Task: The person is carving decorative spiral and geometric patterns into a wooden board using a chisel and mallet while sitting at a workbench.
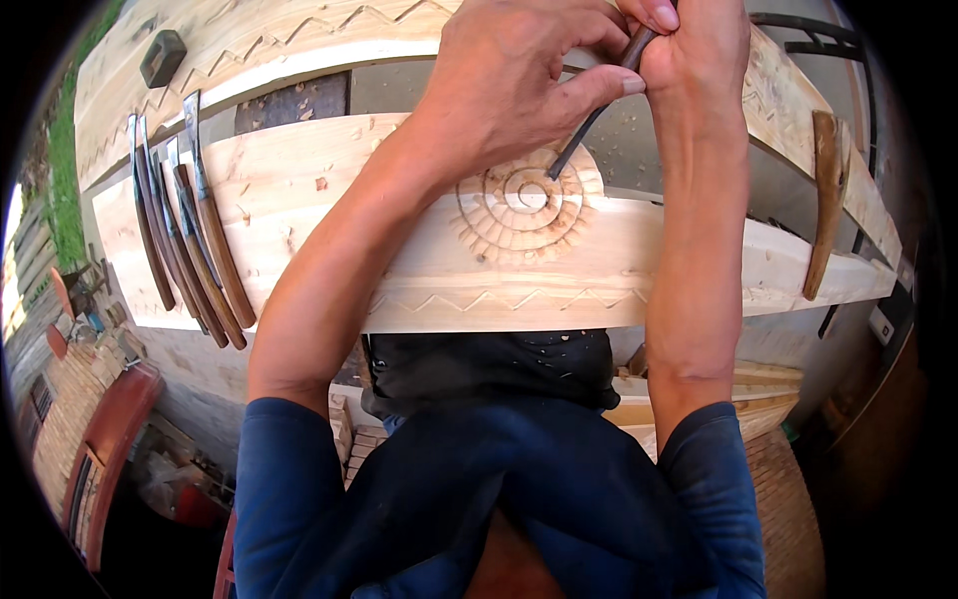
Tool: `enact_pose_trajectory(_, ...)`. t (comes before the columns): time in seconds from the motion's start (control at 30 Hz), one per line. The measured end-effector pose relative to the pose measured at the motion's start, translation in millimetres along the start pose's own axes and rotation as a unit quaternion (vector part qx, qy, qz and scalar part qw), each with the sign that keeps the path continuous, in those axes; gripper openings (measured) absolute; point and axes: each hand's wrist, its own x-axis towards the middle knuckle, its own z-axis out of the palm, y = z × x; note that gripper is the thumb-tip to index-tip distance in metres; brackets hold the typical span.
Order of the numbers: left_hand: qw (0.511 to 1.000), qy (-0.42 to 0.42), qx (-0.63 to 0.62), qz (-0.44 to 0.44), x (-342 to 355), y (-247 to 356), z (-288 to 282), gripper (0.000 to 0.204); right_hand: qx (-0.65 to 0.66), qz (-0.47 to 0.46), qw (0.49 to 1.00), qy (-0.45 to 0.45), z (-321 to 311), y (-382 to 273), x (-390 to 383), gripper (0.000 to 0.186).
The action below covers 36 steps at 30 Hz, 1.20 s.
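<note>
No packages, labels, signs or screens show anywhere here, neither on the bench nor around it in this view.

Both hands [599,70] clenched, forearms extended

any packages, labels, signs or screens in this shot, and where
None that can be made out: no package, label, sign or screen shows. In view are a carved pale plank, a row of wood-handled chisels on its left end, a dark block on the plank behind, and both hands on a chisel.
</note>
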Motion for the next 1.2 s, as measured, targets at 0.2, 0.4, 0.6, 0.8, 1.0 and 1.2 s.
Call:
enact_pose_trajectory(0.2,0.999,0.000,-0.050,0.001,-0.7,9.7,-9.9,0.021,0.001,-0.010,0.999,0.044,7.0,2.2,-17.9,0.045)
enact_pose_trajectory(0.4,0.996,0.008,-0.086,-0.008,0.0,-3.5,-8.7,0.025,-0.030,-0.037,0.997,0.053,17.0,-0.6,-21.4,0.043)
enact_pose_trajectory(0.6,0.997,-0.008,-0.077,0.021,0.4,-6.6,-2.8,0.029,-0.024,-0.079,0.996,0.032,-6.0,-23.7,-13.1,0.039)
enact_pose_trajectory(0.8,0.993,0.002,-0.115,0.017,-6.0,-13.7,0.2,0.030,-0.026,-0.067,0.997,0.007,-2.1,-11.4,-13.6,0.040)
enact_pose_trajectory(1.0,0.999,-0.006,-0.048,0.024,-3.5,-7.1,-3.9,0.028,-0.031,-0.073,0.997,0.018,-3.3,-16.1,-12.3,0.041)
enact_pose_trajectory(1.2,0.996,-0.002,-0.086,0.028,-1.3,-6.4,-4.2,0.027,-0.030,-0.080,0.996,0.009,-0.6,-14.9,-13.8,0.040)
